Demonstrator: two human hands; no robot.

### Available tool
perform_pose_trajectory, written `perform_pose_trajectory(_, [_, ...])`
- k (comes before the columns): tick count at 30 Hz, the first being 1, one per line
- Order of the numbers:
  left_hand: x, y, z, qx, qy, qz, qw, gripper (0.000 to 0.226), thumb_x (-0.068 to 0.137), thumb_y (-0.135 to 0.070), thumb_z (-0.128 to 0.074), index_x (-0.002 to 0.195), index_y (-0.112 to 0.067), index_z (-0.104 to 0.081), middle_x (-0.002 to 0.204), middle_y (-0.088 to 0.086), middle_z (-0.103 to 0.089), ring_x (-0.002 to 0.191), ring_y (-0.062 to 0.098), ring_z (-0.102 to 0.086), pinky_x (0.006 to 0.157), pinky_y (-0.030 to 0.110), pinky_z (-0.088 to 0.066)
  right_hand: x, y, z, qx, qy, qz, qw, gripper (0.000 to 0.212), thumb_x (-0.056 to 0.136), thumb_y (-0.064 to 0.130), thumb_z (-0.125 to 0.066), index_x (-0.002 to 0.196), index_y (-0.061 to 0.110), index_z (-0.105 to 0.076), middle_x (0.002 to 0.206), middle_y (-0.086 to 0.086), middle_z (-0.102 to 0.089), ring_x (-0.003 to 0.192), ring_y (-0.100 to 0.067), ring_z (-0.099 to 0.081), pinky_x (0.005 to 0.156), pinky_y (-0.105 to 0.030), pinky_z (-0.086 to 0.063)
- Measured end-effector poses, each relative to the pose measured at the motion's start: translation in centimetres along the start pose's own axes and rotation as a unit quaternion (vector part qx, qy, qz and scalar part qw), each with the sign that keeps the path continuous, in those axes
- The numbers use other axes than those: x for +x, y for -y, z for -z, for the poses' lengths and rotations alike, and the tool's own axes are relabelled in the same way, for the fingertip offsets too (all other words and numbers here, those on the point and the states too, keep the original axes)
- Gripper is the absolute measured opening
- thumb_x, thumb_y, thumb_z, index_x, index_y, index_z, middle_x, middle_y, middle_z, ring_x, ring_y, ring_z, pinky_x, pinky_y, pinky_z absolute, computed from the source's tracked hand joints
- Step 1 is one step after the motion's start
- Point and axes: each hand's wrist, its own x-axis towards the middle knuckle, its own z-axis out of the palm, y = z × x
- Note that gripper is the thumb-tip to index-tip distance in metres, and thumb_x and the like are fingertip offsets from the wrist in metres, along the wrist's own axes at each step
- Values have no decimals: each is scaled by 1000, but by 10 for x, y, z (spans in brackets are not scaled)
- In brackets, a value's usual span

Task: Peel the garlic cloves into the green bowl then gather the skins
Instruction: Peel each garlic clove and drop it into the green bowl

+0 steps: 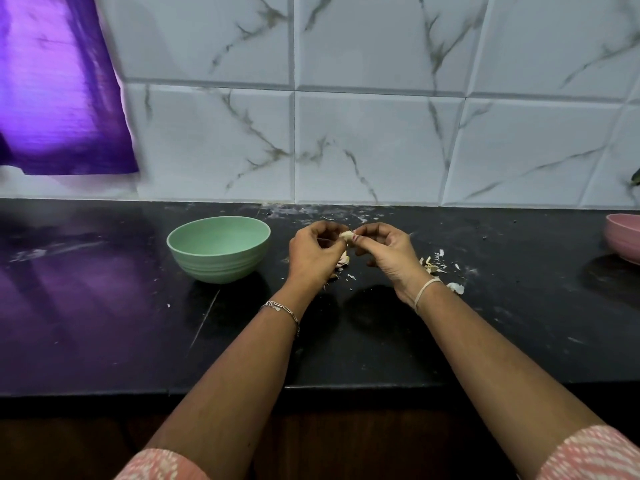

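Note:
A pale garlic clove (346, 235) is pinched between the fingertips of my left hand (313, 252) and my right hand (386, 252), held just above the black counter. The green bowl (219, 248) stands upright on the counter to the left of my left hand, a short gap away; its inside is hidden from this angle. Pale garlic skins (433, 265) lie scattered on the counter to the right of my right hand. More pale garlic pieces (343, 260) lie under my hands, partly hidden.
The black counter (104, 306) runs the full width, its front edge near my forearms. A pink bowl (623, 240) sits at the far right edge. A marble-tiled wall (381, 133) stands behind, with purple cloth (59, 91) hanging at the upper left.

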Motion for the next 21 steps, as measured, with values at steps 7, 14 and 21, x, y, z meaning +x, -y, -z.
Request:
perform_pose_trajectory(7, [0, 2, 0, -37, 62, 45, 996, 23, 90, -6, -62, 88, -27, -71, 87, 3, -72, 73, 13, -65, 67, 31, -56, 5, -9, -2, -140, -14, 60, 988, 10, 78, 15, -79, 77, 21, -72, 76, -6, -73, 73, -18, -68, 74, -35, -57])
perform_pose_trajectory(14, [1, 5, 2, -49, 46, 38, 997, 20, 83, -3, -72, 83, -23, -70, 78, 3, -69, 68, 14, -65, 63, 27, -54, 7, -10, 1, -189, -23, 68, 979, 10, 73, 22, -80, 66, 19, -74, 64, 0, -72, 69, -20, -70, 74, -41, -59])
perform_pose_trajectory(21, [1, 3, 2, -48, 54, 42, 997, 26, 85, -2, -69, 78, -27, -70, 77, 3, -70, 70, 16, -66, 70, 38, -59, 9, -11, 4, -175, -15, 59, 983, 10, 73, 18, -78, 66, 14, -73, 67, -5, -73, 76, -33, -71, 77, -51, -58])
